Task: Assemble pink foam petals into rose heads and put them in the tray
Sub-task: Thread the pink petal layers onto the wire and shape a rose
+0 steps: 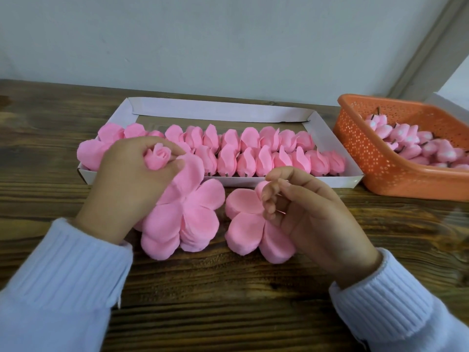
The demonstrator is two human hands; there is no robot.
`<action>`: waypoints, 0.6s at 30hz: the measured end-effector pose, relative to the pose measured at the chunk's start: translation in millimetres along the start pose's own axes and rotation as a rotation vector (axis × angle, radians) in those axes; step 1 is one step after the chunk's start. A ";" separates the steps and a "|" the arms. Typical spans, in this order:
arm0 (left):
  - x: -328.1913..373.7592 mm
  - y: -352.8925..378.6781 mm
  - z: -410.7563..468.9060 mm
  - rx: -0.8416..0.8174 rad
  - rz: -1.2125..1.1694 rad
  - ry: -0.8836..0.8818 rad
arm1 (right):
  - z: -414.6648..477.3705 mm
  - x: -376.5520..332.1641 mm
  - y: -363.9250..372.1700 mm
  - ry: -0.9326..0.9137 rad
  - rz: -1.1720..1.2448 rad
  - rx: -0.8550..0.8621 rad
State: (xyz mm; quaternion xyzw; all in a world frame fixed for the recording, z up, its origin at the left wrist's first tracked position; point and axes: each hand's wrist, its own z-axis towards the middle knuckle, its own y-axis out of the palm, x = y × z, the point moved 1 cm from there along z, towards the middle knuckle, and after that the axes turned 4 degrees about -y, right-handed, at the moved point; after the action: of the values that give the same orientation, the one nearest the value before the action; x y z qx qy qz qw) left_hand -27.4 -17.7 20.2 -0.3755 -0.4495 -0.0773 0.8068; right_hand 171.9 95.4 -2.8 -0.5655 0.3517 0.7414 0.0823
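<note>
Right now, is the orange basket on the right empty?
No, the orange basket holds a heap of pink buds.

A dark, heavily grained wooden tabletop meets a plain pale grey wall on the far side. At far right, a grey strip slants up the wall. Light is soft and even.

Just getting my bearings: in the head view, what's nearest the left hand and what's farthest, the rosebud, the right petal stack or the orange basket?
1. Rosebud: gripped in the left hand itself.
2. Right petal stack: low centre, a little way to the hand's right.
3. Orange basket: far right edge of the view.
</note>
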 end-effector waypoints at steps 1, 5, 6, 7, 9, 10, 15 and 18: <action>3.2 -1.3 -0.8 0.014 -0.059 0.013 | 0.0 0.0 0.0 -0.008 0.015 -0.002; 20.6 -3.4 -5.7 0.034 -0.234 0.085 | 0.4 2.0 -1.7 -0.112 -0.019 0.048; 26.5 -2.8 -7.1 0.025 -0.270 0.106 | 0.0 2.0 -2.3 -0.155 -0.094 0.071; 32.7 -1.7 -8.2 0.014 -0.293 0.131 | -0.7 1.4 -2.3 -0.203 -0.200 0.091; 45.3 2.8 -9.9 -0.027 -0.298 0.174 | -3.4 -0.9 -1.1 -0.296 -0.437 0.093; 51.0 6.4 -10.3 -0.056 -0.299 0.187 | -4.8 -2.0 0.2 -0.332 -0.527 0.073; 65.0 27.0 -8.9 -0.128 -0.314 0.207 | -7.0 -6.1 4.8 -0.447 -0.731 0.106; 62.0 33.6 -7.3 -0.103 -0.304 0.189 | -5.5 -6.3 0.6 -0.418 -0.726 0.190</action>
State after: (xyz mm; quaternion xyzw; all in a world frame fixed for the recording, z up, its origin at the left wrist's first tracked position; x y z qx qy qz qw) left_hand 29.2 14.2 48.5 -0.3352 -0.4185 -0.2562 0.8042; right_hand 178.1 93.3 2.6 -0.4802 0.1723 0.7273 0.4591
